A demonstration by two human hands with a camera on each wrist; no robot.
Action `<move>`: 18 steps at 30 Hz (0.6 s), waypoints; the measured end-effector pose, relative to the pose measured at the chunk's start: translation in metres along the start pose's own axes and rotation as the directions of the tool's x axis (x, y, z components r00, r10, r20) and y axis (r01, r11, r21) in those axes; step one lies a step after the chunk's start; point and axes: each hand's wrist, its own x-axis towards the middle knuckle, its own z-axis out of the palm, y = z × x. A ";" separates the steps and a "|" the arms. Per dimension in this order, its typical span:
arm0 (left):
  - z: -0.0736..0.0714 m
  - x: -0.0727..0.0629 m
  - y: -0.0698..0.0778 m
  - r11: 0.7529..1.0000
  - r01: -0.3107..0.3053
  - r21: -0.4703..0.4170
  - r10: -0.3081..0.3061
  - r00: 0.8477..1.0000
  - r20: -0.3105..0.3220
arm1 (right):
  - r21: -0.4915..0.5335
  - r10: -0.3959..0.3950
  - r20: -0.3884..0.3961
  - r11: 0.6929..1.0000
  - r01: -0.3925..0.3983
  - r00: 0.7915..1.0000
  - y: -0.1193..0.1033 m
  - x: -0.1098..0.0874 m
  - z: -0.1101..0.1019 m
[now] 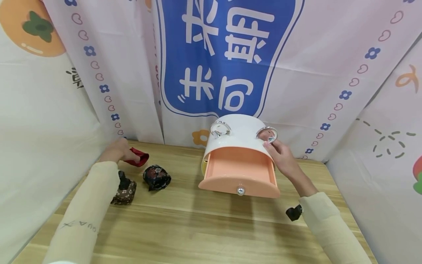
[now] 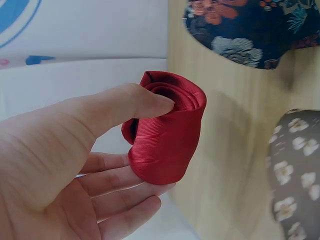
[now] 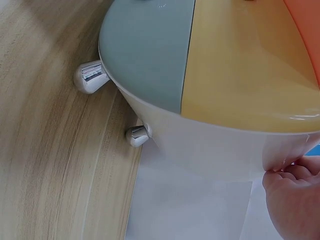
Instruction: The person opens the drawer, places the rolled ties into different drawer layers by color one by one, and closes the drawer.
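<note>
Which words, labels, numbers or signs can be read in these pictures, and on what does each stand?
"未来可期": on the blue panel of the back curtain, running sideways, partly cut at the top.
Black lettering on the left wall: partly hidden, unreadable.
Pinkish lettering in the back curtain's fold: too squeezed to read.
Dark marks on the left sleeve: too blurred to read.
Drawer box, red roll: no lettering visible.

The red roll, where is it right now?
The red roll is toward the left of the head view, held in the person's left hand, just beyond the dark flowered roll.
</note>
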 end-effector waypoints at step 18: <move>-0.034 -0.022 0.038 0.976 -0.210 0.051 0.207 0.977 0.046 | -0.026 -0.006 0.000 1.000 0.006 1.000 -0.002 -0.001 -0.001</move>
